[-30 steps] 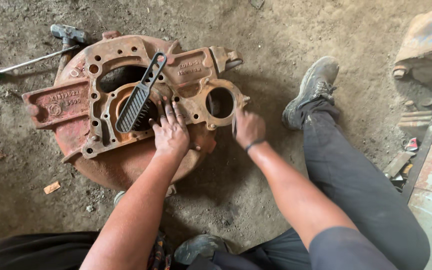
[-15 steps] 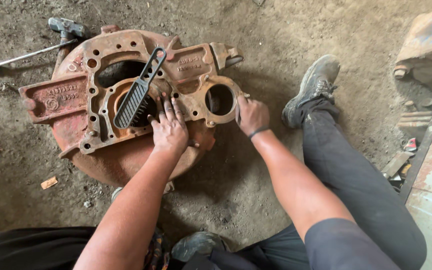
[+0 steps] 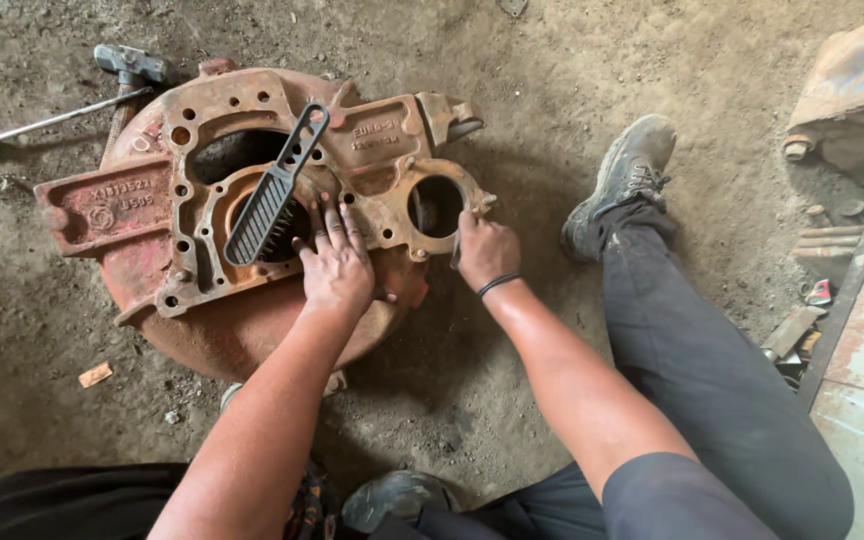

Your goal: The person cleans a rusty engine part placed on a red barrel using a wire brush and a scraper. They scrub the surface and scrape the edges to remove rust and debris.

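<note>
Upper left of the frame: a hammer (image 3: pixel 130 66) and a thin metal rod (image 3: pixel 47 123) are lying on the dirt floor (image 3: pixel 512 120), the rod crossing the hammer's handle. Left-centre: a rusty red cast housing (image 3: pixel 252 210) is lying flat on the floor, with a black wire brush (image 3: pixel 274 190) resting tilted across its large opening. The left hand (image 3: pixel 337 265) is pressing flat on the housing, fingers spread and released, fingertips just beside the brush bristles. Centre: the right hand (image 3: pixel 485 250), with a black band on its wrist, is gripping the housing's right edge beside the round hole; a thin dark piece seems pinched there, cannot tell what. Right of centre: a grey shoe (image 3: pixel 620 180) is resting on the floor. Far right: rusty metal parts (image 3: pixel 852 80) are sitting at the frame edge.
</note>
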